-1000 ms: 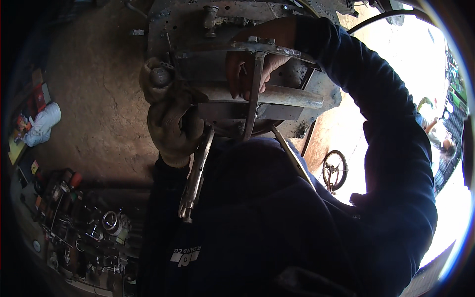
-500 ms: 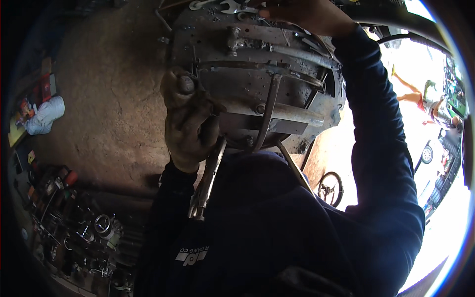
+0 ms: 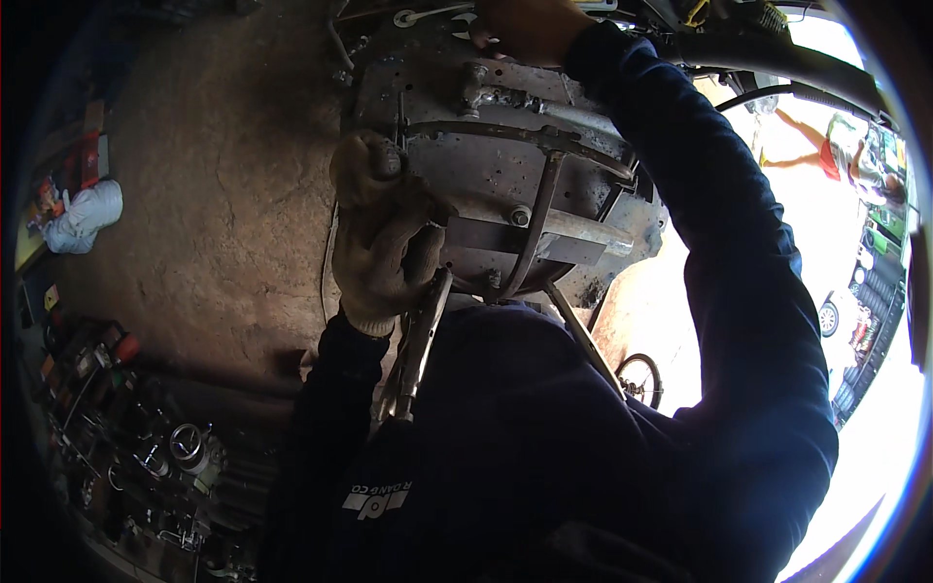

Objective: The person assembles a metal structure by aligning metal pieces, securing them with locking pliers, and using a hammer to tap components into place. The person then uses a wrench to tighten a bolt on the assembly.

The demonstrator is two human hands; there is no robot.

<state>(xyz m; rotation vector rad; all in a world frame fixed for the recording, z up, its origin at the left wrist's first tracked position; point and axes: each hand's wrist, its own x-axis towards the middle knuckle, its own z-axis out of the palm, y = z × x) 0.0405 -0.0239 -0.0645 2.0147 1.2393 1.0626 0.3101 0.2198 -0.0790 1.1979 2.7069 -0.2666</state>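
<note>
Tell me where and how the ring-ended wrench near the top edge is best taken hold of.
Probably by its slim shank, from above and the right: the ring-ended wrench appears to lie flat, its ring end to the left, its shank running toward the right hand.

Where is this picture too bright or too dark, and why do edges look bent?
Head view: glare bleaches the pale ground beside the dark round wheel; shadow hides folds on the dark-blue fabric top; the brown-gloved left hand looks dim; the fisheye lens bends straight edges.
</note>
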